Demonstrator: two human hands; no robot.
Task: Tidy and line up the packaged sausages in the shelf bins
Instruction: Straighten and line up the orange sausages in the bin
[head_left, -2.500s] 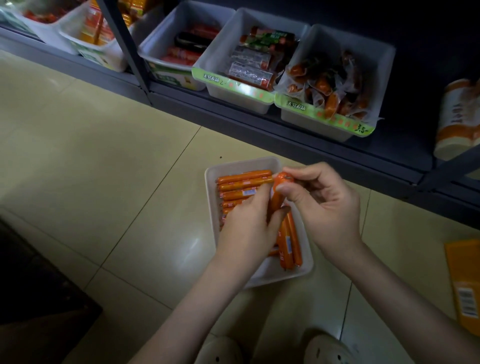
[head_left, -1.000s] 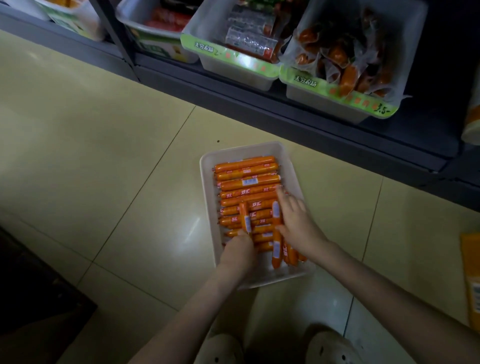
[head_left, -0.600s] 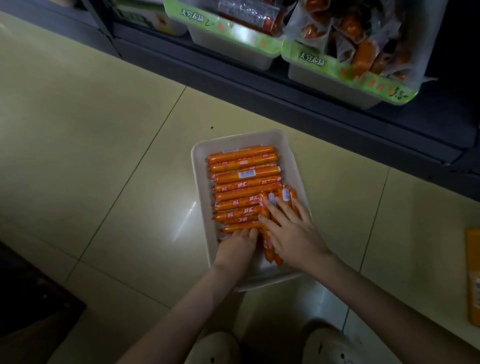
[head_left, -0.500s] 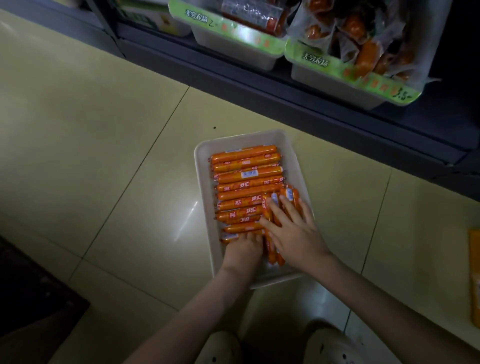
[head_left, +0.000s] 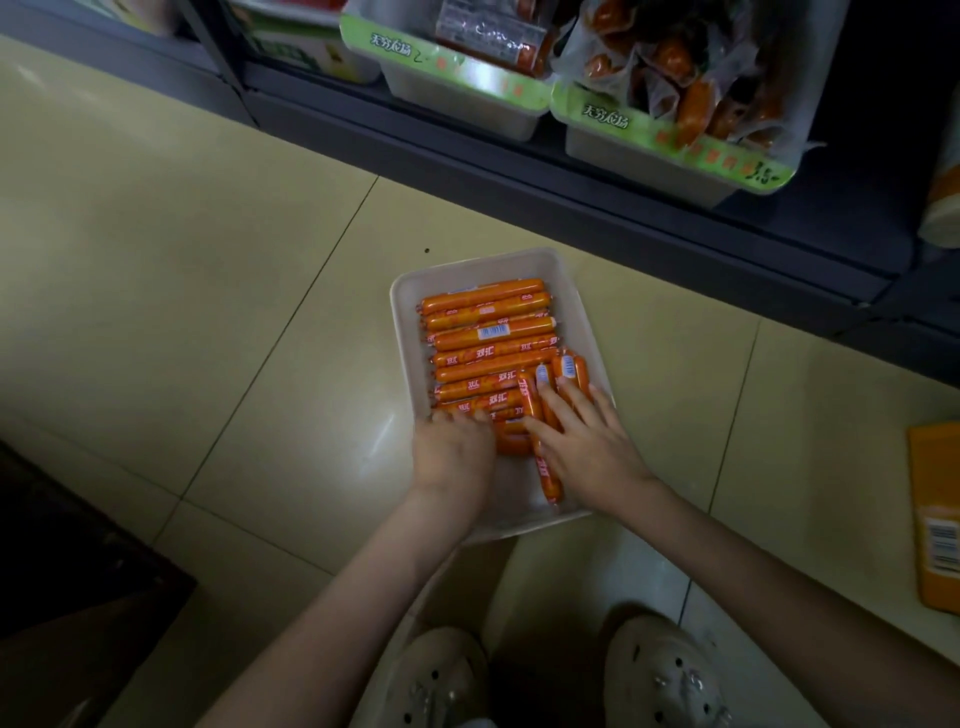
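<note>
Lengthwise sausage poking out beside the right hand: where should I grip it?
Pinch the lengthwise sausage at its near end from above. That end lies free on the bare tray floor; the rest is packed against neighbours under the right hand.

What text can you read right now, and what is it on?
"双汇": on the orange sausages in the white tray.
"3.5-": right end of the right bin's green strip.
Chinese characters on both green strips and the digits of the sausage barcode: too blurred to read.
</note>
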